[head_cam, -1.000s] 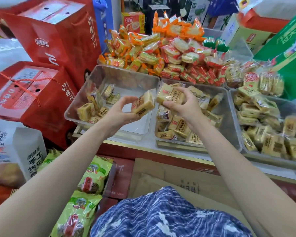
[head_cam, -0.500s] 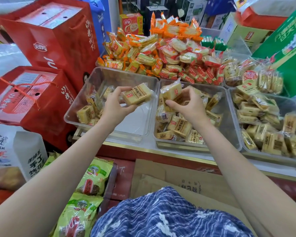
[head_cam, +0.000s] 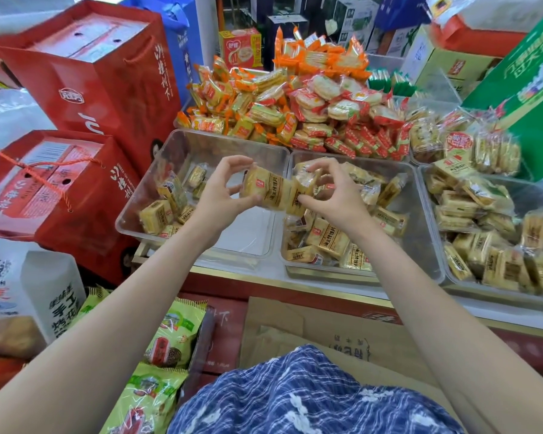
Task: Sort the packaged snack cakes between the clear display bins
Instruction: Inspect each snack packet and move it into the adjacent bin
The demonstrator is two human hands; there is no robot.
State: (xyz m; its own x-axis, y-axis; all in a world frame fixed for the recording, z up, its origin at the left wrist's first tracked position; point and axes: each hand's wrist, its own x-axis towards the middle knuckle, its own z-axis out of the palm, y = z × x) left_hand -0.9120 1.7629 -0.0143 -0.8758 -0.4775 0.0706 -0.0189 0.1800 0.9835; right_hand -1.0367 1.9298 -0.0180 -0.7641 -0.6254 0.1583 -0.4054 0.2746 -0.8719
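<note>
- Left hand (head_cam: 223, 195) has its fingers and thumb curled round a yellow plastic-wrapped snack cake (head_cam: 265, 189), held up in the air over the seam between the two nearest bins.
- Right hand (head_cam: 329, 195) pinches a second wrapped yellow cake (head_cam: 301, 195) right beside the first one, the two packs touching. Honestly the wrappers blur together there, so I can't say for sure where one ends and the other starts.
- Left clear plastic display bin (head_cam: 201, 145) only has a small cluster of yellow cakes in its far-left corner, and most of its floor shows through.
- Middle clear plastic bin (head_cam: 420, 245) is maybe half full, packs lying loose and jumbled.
- Right clear bin (head_cam: 433, 183) is piled pretty high with similar yellow packs.
- So my read: the sort is somewhere in the early-to-middle stretch. A handful have landed in the left bin, and plenty are still waiting in the middle one.
- What's left looks like lots more of the same, pack by pack, starting with the two in hand, which aren't in any bin yet.
</note>
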